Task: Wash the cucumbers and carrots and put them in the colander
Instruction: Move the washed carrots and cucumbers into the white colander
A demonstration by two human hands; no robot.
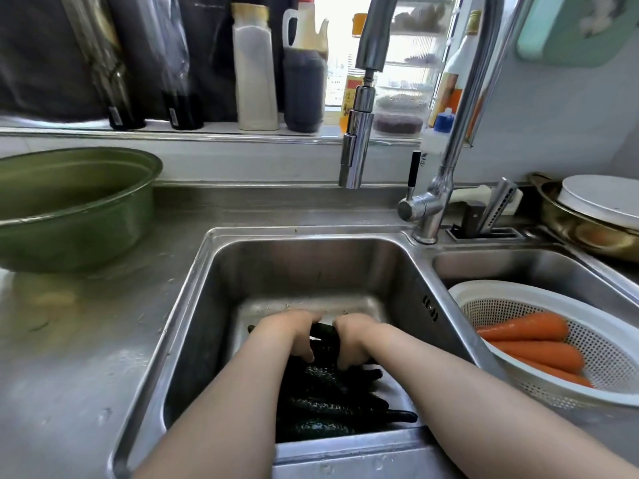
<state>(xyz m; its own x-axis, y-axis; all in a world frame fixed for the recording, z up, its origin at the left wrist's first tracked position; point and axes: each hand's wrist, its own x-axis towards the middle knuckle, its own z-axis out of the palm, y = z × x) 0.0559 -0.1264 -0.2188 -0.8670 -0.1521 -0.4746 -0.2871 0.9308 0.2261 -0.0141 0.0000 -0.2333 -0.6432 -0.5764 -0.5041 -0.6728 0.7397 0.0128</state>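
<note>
Now — colander (pixel 491 309): carrots (pixel 525 328) | sink (pixel 311 267): cucumbers (pixel 321 406) | left hand (pixel 294 335), right hand (pixel 356 340) grip one

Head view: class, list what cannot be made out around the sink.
All head view.
- Count in the cucumber pile: forearms cover it.
- Fingers of left hand and right hand gripping one cucumber: hidden behind the hands' backs.
- Right side of colander: cut off by frame edge.

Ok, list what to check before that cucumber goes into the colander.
1. Grip: left hand and right hand both hold the cucumber: ok.
2. Colander has room beside the carrots: ok.
3. Faucet running: no stream visible, not ok.
4. Held cucumber rinsed clean: cannot tell.
5. Other cucumbers moved over: piled in the sink, not ok.
</note>
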